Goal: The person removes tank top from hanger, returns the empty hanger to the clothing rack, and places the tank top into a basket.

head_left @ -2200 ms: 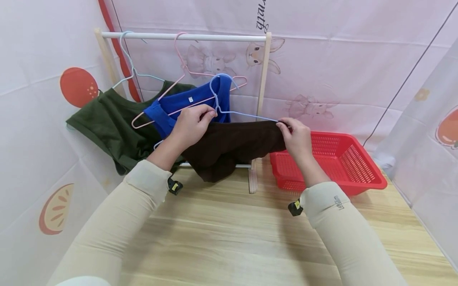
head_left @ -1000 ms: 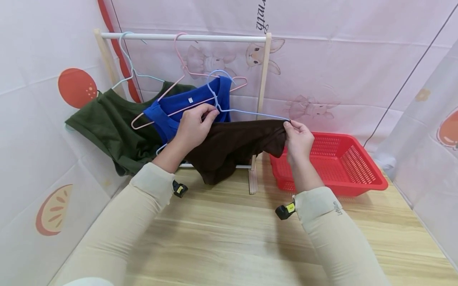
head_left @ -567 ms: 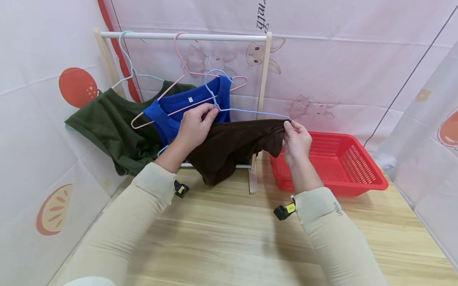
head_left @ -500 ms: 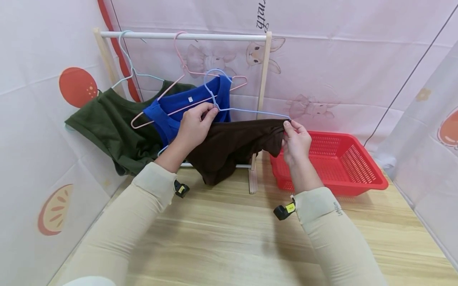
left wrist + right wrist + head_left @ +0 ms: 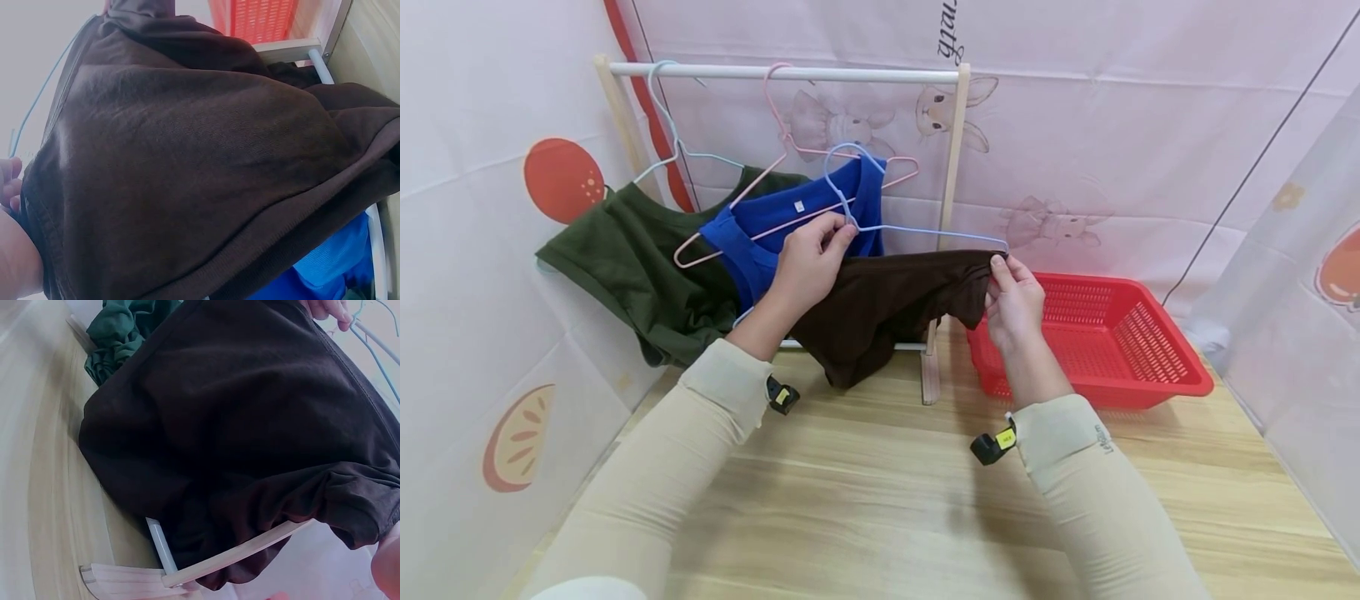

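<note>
My left hand (image 5: pixel 808 262) pinches the light blue hanger (image 5: pixel 940 232) at its neck, below the hook. From the hanger hangs a dark brown garment (image 5: pixel 887 308), its top edge along the hanger's right arm. My right hand (image 5: pixel 1017 308) pinches the brown cloth at the hanger's right end. In the left wrist view the brown cloth (image 5: pixel 187 156) spreads wide between the hands. The right wrist view shows its folds (image 5: pixel 250 412) bunched near my right wrist. The hanger's left part is mostly hidden behind my left hand and forearm.
Behind stands a clothes rack (image 5: pixel 850 75). On it hang a green top (image 5: pixel 662 258) on a mint hanger and a blue top (image 5: pixel 790 208) on a pink hanger (image 5: pixel 778 108). A red basket (image 5: pixel 1120 333) sits at right on the wooden table (image 5: pixel 880 492).
My right hand first drew the brown cloth outward to the right, then eased slightly left and down. The hanger's hook has shifted left and up, and its right end now shows above the cloth.
</note>
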Demonstrator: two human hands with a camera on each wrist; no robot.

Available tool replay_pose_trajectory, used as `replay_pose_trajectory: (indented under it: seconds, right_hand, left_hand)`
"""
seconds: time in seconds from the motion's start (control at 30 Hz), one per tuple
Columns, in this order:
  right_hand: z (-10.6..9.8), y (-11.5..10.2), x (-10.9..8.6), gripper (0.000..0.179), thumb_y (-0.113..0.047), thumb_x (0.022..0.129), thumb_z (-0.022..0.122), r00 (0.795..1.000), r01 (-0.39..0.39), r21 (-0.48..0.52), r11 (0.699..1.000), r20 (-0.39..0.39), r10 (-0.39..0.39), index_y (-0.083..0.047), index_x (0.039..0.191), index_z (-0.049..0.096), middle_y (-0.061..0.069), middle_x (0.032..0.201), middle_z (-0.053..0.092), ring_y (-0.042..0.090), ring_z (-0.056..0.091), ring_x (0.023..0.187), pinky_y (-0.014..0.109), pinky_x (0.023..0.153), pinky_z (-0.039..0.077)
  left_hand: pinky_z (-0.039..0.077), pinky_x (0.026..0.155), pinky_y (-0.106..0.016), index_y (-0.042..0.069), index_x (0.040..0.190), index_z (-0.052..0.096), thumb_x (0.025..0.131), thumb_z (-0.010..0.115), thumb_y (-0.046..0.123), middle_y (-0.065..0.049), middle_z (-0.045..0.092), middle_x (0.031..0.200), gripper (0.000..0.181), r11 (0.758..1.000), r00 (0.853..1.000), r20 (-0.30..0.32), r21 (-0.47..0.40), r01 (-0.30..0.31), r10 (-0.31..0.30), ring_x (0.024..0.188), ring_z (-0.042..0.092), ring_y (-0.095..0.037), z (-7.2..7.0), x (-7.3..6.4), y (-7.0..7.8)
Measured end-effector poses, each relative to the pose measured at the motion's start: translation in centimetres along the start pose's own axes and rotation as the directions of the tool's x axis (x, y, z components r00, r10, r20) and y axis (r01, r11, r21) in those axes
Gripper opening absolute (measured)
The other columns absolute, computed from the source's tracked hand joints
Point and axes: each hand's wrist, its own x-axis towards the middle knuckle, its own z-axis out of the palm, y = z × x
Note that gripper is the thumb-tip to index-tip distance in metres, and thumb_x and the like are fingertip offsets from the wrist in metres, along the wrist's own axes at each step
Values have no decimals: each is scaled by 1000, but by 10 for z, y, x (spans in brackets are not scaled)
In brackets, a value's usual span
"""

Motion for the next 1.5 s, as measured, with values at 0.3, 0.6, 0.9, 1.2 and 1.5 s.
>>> replay_pose_trajectory:
  seconds: [0.3,0.6,0.9,1.2,1.5]
  right_hand:
    - [4,5,-3,5,-9,93,66,1000,-12,3,1000,15,12,-5,92,62,5,81,68,12,68,66,23,56,55]
    - [5,10,-6,14,-7,92,67,1000,13,-62,998,20,-12,-7,82,58,1,70,66,9,63,57,21,51,50]
    - [7,15,-10,12,-7,94,65,998,42,-131,991,61,-34,-8,85,57,0,72,67,8,63,59,22,54,52]
    - [8,19,-14,4,-8,94,65,997,14,-190,982,76,0,-9,92,61,-2,73,68,7,62,62,21,59,53]
    - [7,24,-16,4,-10,94,63,999,-5,-358,934,38,19,-10,96,67,-5,79,66,8,61,70,21,67,53]
  left_hand:
    - [35,63,-29,8,100,67,101,56,29,-6,52,73,23,999,1000,7,-41,-6,6,69,47,-18,4,-1,2]
    - [37,63,-29,8,101,66,101,56,29,-6,52,74,23,998,1000,15,-68,11,-10,70,47,-19,6,-2,3]
    - [37,63,-28,7,102,67,101,56,27,-6,53,75,23,997,1000,12,-80,-8,9,71,48,-19,9,-2,5]
    - [39,65,-28,5,103,68,101,55,26,-8,58,80,24,998,1000,27,-69,-11,13,74,50,-20,9,-2,10]
    - [41,66,-28,3,101,69,101,57,24,-10,62,81,24,999,1000,25,-49,-16,18,73,51,-20,8,-1,11]
